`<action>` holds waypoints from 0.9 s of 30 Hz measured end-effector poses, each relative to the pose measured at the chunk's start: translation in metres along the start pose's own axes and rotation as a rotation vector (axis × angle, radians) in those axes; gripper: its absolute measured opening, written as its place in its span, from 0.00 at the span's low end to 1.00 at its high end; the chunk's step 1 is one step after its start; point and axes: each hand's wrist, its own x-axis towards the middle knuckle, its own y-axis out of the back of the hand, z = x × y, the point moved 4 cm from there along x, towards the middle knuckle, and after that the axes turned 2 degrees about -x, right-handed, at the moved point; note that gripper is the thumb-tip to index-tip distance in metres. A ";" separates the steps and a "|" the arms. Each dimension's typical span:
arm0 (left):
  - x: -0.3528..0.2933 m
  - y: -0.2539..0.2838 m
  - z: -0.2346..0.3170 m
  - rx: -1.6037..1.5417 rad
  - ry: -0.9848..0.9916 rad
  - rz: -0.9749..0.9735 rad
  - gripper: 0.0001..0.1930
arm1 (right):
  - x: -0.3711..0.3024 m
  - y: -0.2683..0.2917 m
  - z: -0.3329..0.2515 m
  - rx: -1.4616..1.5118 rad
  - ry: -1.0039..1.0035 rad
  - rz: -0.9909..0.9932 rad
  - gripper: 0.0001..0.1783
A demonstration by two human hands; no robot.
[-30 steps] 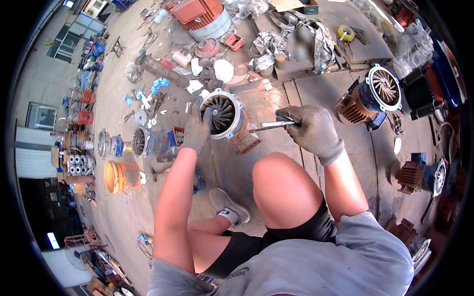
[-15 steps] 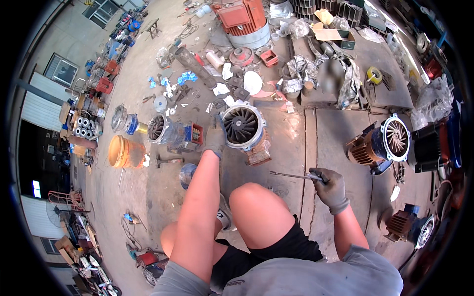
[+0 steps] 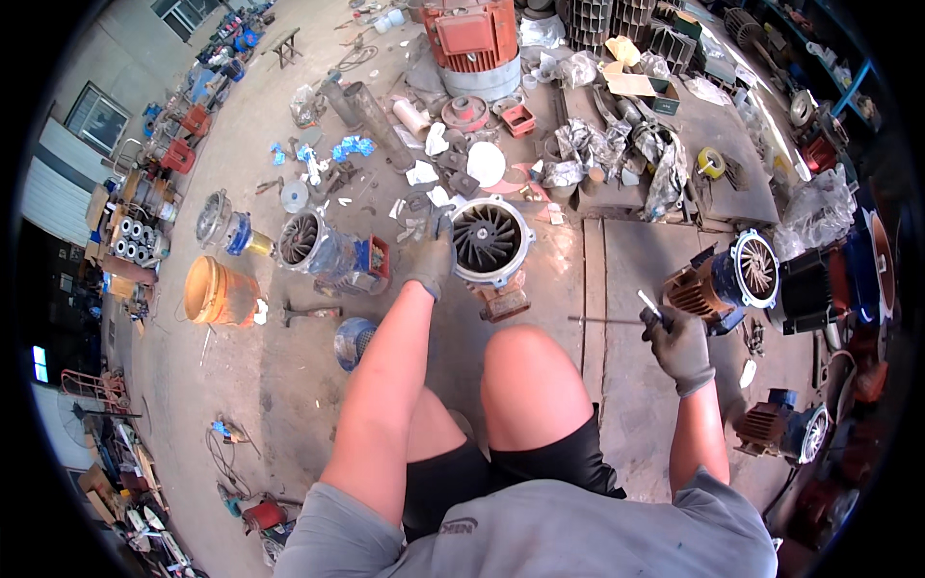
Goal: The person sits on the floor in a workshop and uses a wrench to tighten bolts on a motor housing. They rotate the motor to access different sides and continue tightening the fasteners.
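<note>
In front of my knees an electric motor (image 3: 507,301) stands with its black-bladed fan (image 3: 485,238) facing up inside a pale metal rim. My left hand (image 3: 430,258), in a grey work glove, is closed at the left edge of that rim; the fingertips are partly hidden. Off to the right, my gloved right hand (image 3: 680,353) grips a T-shaped hand tool (image 3: 605,320). Its thin rod points left, and a pale bar sticks up from the fist across the rod. Tool and motor are apart.
A blue-grey motor (image 3: 328,255), an orange bucket (image 3: 217,291) and a hammer (image 3: 313,312) lie to the left. Rusty motors (image 3: 701,289) stand at the right. Further ahead are a large red motor (image 3: 470,43), crumpled plastic (image 3: 583,140) and a yellow tape roll (image 3: 711,164).
The motor under my left hand has shifted slightly right, the hand staying at its rim. My right hand has moved right and turned, so the tool's pale bar now points up. My legs have shifted.
</note>
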 end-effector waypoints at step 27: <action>0.035 -0.069 0.032 -1.373 0.128 -0.385 0.19 | 0.040 -0.124 -0.249 -0.661 0.602 -0.416 0.17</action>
